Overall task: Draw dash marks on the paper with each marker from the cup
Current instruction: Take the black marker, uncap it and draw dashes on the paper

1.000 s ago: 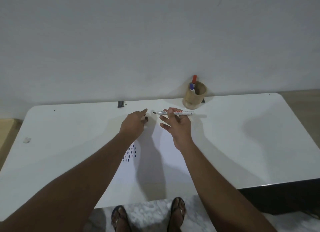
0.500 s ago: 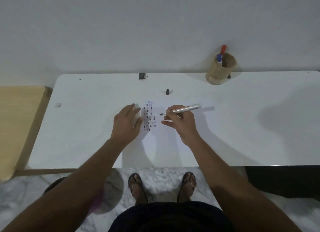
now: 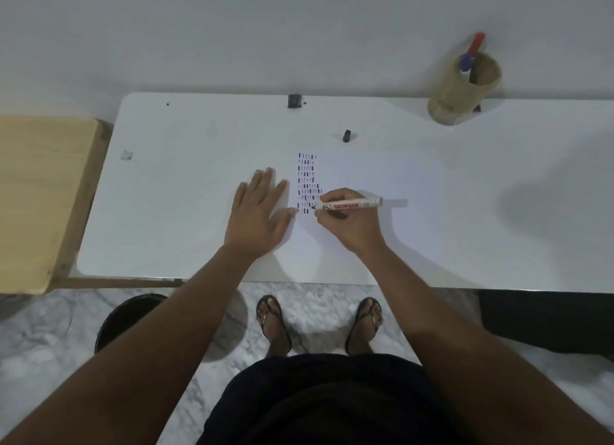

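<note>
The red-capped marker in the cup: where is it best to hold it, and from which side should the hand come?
Probably grip the red-capped marker by its cap end, the only part rising clear above the rim of the cup. Come from above, pinching and pulling along its lean. The blue-capped marker sits close beside it and lower, so a high pinch should avoid it. The right hand now holds the white marker.

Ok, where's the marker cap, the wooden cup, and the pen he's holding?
marker cap (image 3: 346, 135), head view, middle of the small black cap on the table.
wooden cup (image 3: 454, 99), head view, outer wall.
marker (image 3: 345, 206), head view, white barrel at the red lettering.
</note>
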